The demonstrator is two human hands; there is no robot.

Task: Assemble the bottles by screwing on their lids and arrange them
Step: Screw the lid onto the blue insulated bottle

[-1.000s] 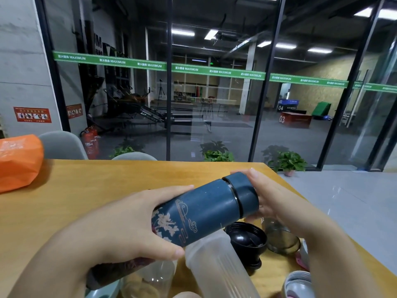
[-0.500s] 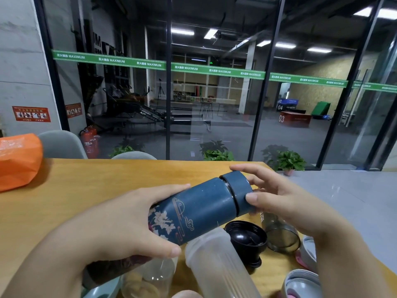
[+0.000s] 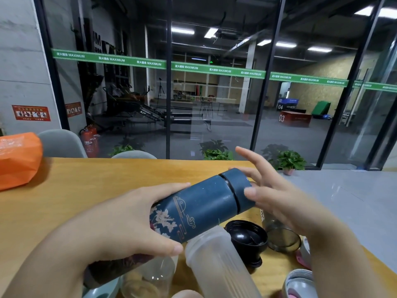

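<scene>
Head view, left hand (image 3: 120,222): wrapping thumb and fingers around the blue flask (image 3: 199,209), which is lying tilted above the tabletop (image 3: 86,190) at frame centre, neck pointing toward 2 o'clock; likely steadying the body for lid turning.
Head view, right hand (image 3: 277,194): fingers spreading straight, gripping nothing, thumb tip touching the cap (image 3: 238,188); probably resetting between twists.
Cap: sitting on the flask; whether fully tight, cannot tell.
Waiting parts: a clear bottle (image 3: 219,263) lying at 6 o'clock beneath the flask, a black lid (image 3: 247,239) resting at 4 o'clock, a smoky cup (image 3: 281,235) just beyond it.
Orange bag (image 3: 17,158): sitting at 9 o'clock, well apart.
</scene>
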